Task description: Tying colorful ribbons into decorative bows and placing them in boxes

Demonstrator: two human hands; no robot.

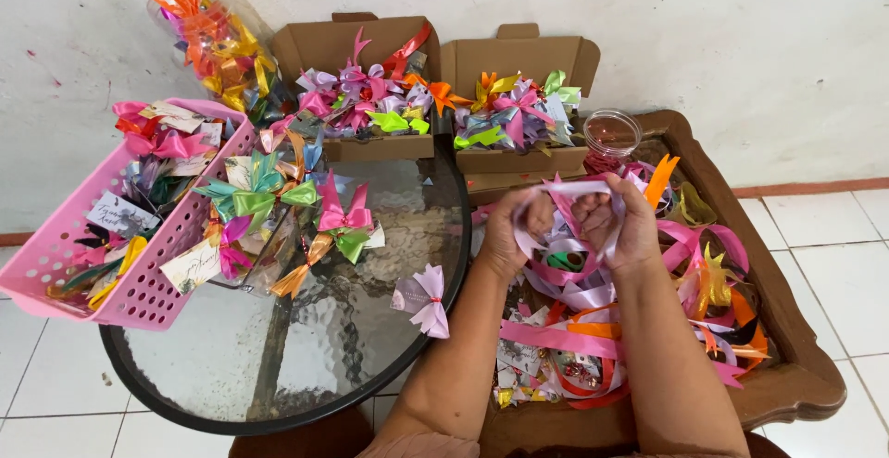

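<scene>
A round glass-topped table [306,347] with a black rim filled the left of the scene, standing on white floor tiles against a pale wall. To its right sat a dark wooden tray table [796,365], its well heaped with loose ribbon offcuts [593,342] in pink, orange, white and yellow. A pink perforated plastic basket [139,296] rested on the glass at the left edge, packed with finished ribbon bows and small cards. Behind the glass top, two open cardboard boxes stood side by side, the left box [370,46] and the right box [519,55], both full of bows in many colours. A clear plastic jar [208,37] lay tilted against the wall beyond the basket, stuffed with orange and yellow bows. A small clear cup [612,131] stood at the far corner of the wooden tray.

More bows lay loose on the glass, among them a pink-and-green bow [343,222] near the middle and a lilac bow [424,299] with a card close to the near rim.

Over the tray, the person's left hand [507,231] and right hand [622,222] were raised close together, both curled shut, pinching a pale lilac ribbon [579,189] that looped between them and trailed down into the heap. A pair of green-handled scissors [563,261] showed just beneath the hands.
</scene>
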